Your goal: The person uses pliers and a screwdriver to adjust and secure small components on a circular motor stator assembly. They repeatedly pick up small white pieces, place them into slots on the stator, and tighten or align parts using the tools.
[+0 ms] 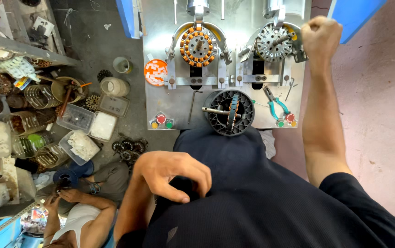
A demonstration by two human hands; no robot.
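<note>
1. Right hand (pixel 320 37), fingers curled into a closed fist, is raised against the bare grey metal stator ring (pixel 273 42) mounted at the upper right of the steel machine counter (pixel 179 103); whether it grips anything cannot be told.
2. Left hand (pixel 172 174), fingers bent together, rests on the dark blue shirt (pixel 262 193).
3. An orange-and-white round label (pixel 155 72) sits left of the copper-wound stator (pixel 198 45).
4. A black ribbed plastic drum (pixel 229 112) lies at the counter's near edge, its metal shaft pointing left.

Steel counter (pixel 160 98) upper middle of the frame: black fan housing (pixel 229 112) at its near edge, teal pliers (pixel 274 106) to the right, hex key (pixel 194 104) left, orange-white disc (pixel 155 72) further left.
</note>
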